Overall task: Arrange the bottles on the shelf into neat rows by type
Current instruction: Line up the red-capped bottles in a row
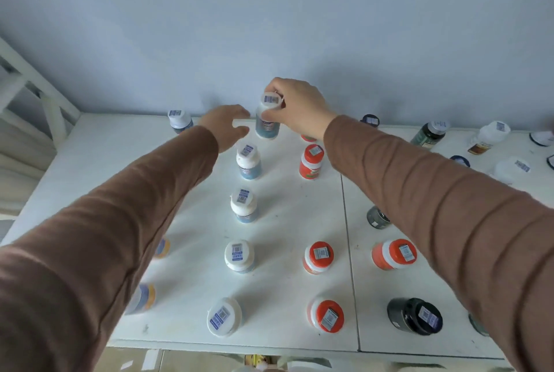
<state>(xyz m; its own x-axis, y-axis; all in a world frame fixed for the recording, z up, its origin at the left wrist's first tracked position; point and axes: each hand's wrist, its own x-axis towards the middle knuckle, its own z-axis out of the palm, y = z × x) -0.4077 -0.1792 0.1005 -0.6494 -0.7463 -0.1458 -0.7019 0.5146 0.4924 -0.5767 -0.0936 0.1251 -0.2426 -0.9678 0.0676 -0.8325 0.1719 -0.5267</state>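
Risk: our right hand (295, 108) grips a white-capped bottle (268, 115), seemingly lifted; our left hand (226, 126), empty and spread, could topple its neighbour (248, 162) just beneath.

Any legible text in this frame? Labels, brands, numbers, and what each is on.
No text can be read.
Cap stickers on the white-capped bottles, orange-capped bottles and black-capped jar: code patches with print, too small and blurred.
Side label of the bottle gripped by the right hand: blurred.
Left hand holds nothing with text.
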